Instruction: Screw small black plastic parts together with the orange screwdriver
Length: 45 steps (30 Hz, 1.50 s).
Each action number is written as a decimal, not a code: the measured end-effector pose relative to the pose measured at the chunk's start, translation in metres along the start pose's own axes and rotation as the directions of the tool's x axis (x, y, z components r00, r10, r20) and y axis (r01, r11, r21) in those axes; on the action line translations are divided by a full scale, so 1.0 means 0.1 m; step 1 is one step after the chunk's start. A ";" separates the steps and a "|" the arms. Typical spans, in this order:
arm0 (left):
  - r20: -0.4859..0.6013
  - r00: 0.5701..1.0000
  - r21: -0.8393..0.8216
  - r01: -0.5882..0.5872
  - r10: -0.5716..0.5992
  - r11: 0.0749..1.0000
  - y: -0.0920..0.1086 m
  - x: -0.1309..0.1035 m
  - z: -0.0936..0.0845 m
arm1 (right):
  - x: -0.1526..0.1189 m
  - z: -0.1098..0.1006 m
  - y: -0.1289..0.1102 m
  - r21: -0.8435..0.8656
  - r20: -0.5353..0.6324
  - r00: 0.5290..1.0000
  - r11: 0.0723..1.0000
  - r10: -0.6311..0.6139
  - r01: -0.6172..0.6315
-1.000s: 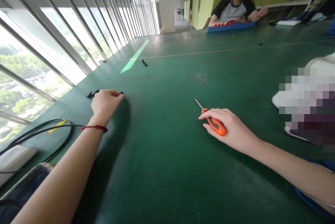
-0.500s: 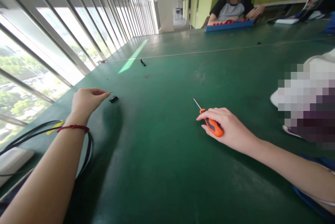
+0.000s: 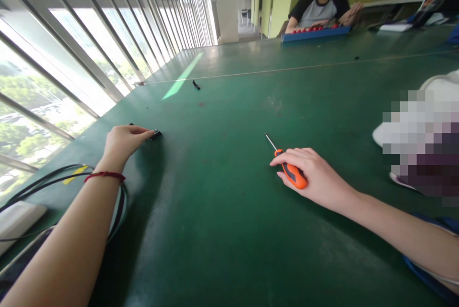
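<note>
On the left of the green table [image 3: 222, 230], my left hand [image 3: 127, 142] has its fingertips pinched together at a small black piece [image 3: 157, 134]. Whatever sits between those fingertips is too small to make out. A bit of something dark [image 3: 131, 125] shows behind the knuckles. My right hand [image 3: 308, 173] is wrapped round the orange and black handle of a screwdriver [image 3: 294, 175], right of centre. The metal shaft points up and left, away from my body. Farther back lies another small black piece [image 3: 196, 85].
Black cables [image 3: 39, 181] and a white box [image 3: 21, 221] lie at the left edge, beside the metal railing [image 3: 107, 25]. A blurred white and dark object is at the right. Across the table a person sits behind a blue tray [image 3: 315, 34] with red items.
My left hand has moved slightly right, so its fingertips now meet the small black piece. The dark bit behind its knuckles has come into view. My right hand has hardly moved.
</note>
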<state>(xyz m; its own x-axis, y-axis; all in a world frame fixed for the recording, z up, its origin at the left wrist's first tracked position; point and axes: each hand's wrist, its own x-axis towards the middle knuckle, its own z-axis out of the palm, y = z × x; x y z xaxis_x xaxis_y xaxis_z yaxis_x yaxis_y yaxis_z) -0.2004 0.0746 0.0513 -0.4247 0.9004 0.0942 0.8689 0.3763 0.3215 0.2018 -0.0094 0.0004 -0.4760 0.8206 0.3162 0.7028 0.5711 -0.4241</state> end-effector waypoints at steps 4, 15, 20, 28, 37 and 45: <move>0.002 1.000 0.036 0.009 -0.009 0.999 0.02 -0.01 0.01 | 0.00 0.00 0.01 -0.003 0.001 1.000 1.000 -0.005 0.005; 0.019 1.000 0.124 -0.021 0.019 0.992 0.04 -0.01 0.02 | 0.00 -0.02 -0.06 0.030 -0.026 0.999 0.999 0.019 -0.018; 0.028 0.999 0.076 -0.040 0.038 0.996 0.06 -0.05 0.00 | 0.03 -0.05 -0.13 0.133 -0.064 0.980 0.974 0.191 -0.181; 0.024 0.999 0.028 -0.032 0.032 0.999 0.01 -0.04 0.03 | -0.04 0.02 -0.37 0.346 -0.066 0.925 0.878 0.375 -0.331; 0.033 0.998 -0.094 -0.041 0.044 0.995 -0.06 0.02 0.09 | 0.34 -0.47 -0.49 0.447 -0.237 0.920 0.876 0.312 -0.181; 0.005 0.997 -0.095 -0.073 0.074 0.993 0.08 -0.03 0.03 | 0.78 -0.93 -0.25 0.528 -0.387 0.869 0.847 0.309 -0.066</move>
<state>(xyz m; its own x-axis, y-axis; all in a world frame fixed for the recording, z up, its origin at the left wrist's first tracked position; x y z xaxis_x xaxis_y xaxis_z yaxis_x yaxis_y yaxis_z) -0.1914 0.0755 0.0513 -0.3583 0.9268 0.1127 0.8694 0.2872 0.4021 0.1963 0.0380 0.1151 0.0079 0.8816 0.4720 0.3479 0.4401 -0.8278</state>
